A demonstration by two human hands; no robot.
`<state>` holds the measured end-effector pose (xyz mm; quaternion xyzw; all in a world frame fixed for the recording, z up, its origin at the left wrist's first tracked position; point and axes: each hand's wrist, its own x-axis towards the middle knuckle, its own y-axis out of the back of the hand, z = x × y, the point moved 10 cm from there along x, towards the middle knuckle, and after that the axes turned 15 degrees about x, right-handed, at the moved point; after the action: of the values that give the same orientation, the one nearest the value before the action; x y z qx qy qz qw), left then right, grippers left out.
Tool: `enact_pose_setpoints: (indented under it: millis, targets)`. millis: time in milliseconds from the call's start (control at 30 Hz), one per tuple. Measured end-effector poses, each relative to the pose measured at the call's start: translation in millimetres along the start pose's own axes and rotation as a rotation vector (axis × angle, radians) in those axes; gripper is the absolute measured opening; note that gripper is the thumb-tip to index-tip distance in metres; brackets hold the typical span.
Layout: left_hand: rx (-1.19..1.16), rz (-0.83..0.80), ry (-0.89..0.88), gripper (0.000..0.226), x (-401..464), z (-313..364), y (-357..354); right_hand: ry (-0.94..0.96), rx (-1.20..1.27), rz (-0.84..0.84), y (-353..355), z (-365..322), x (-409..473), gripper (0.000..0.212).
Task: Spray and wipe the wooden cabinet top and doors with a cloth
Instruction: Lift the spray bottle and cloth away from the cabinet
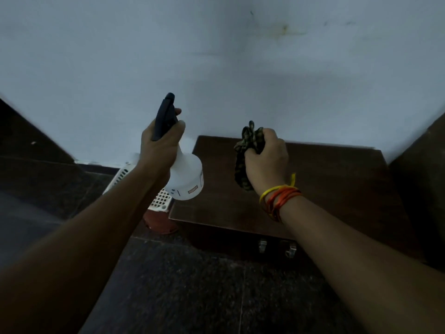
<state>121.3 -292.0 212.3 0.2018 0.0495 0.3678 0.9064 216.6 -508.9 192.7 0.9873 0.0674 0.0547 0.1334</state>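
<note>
- Left hand (pixel 161 143) is wrapped tight round the neck of the white spray bottle (pixel 187 177), fingers curled by the dark trigger head (pixel 165 116), nozzle tipped up toward twelve o'clock at the wall (pixel 216 56). My read: carried at the ready, not yet aimed at the wood.
- Right hand (pixel 266 160) is fisted on a bunched dark patterned cloth (pixel 248 150); a tuft pokes out at twelve o'clock of the fist and a tail hangs at seven o'clock. Balling it up likely keeps it off the wood until there is spray to wipe.
- Orange and yellow threads (pixel 279 197) circle that wrist, at five o'clock of the hand.
- Both hands hang above the cabinet, touching nothing on it. The bottle sits over the top's left edge, the cloth over its middle.
- The wooden cabinet top (pixel 332 189) is a dark brown surface backed against the pale wall. No wet sheen that I can make out, though the light is dim, so spraying looks still to come.
- At six o'clock of the top, the doors (pixel 224 239) drop away in shadow, two metal handles (pixel 277 247) catching light.
- At nine o'clock of the cabinet: a white slotted basket (pixel 160 201) and something reddish (pixel 160 224) below it on the dark floor (pixel 192 297).
</note>
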Motion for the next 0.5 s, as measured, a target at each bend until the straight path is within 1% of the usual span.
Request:
enact_pose_setpoints:
  millis: [100, 233, 333, 433, 500]
  targets:
    - [-0.022, -0.006, 0.018, 0.024, 19, -10, 32, -0.022, 0.035, -0.05, -45, -14, -5, 0.035]
    - [-0.07, 0.046, 0.056, 0.028, 62, -54, 79, -0.071, 0.06, -0.101, -134, -15, -5, 0.039]
    - [-0.13, 0.062, 0.097, 0.028, 95, -94, 106, -0.116, 0.058, -0.106, -196, -7, -4, 0.04]
    - [-0.139, 0.058, 0.153, 0.028, 127, -133, 126, -0.181, 0.045, -0.109, -251, 11, -3, 0.036]
    - [-0.135, 0.05, 0.196, 0.022, 145, -163, 136, -0.223, 0.036, -0.098, -285, 26, -2, 0.033]
